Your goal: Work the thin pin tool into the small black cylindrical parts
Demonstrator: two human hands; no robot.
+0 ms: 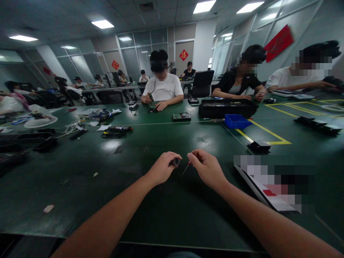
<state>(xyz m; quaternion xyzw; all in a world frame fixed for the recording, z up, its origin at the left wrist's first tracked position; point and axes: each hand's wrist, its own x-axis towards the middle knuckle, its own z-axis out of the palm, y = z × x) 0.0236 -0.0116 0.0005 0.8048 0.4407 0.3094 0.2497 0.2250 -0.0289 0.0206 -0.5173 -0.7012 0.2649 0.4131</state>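
Note:
My left hand (163, 167) is closed around a small dark cylindrical part (176, 162), whose round end faces to the right. Just across from it, my right hand (205, 166) pinches a thin screwdriver (185, 169) with a red handle. Its slim metal shaft slants down and to the left, and the tip is apart from the cylinder. Most of the screwdriver's handle is hidden by my fingers. Both hands are held above the green table (150, 211), close together.
To the right lies a pale, pixelated flat object (258, 190). Farther off are a blue bin (236, 122), a black tray (225, 107), a circuit-board device (181, 116) and a coiled black cable (115, 132). A person in a white shirt (163, 87) works opposite.

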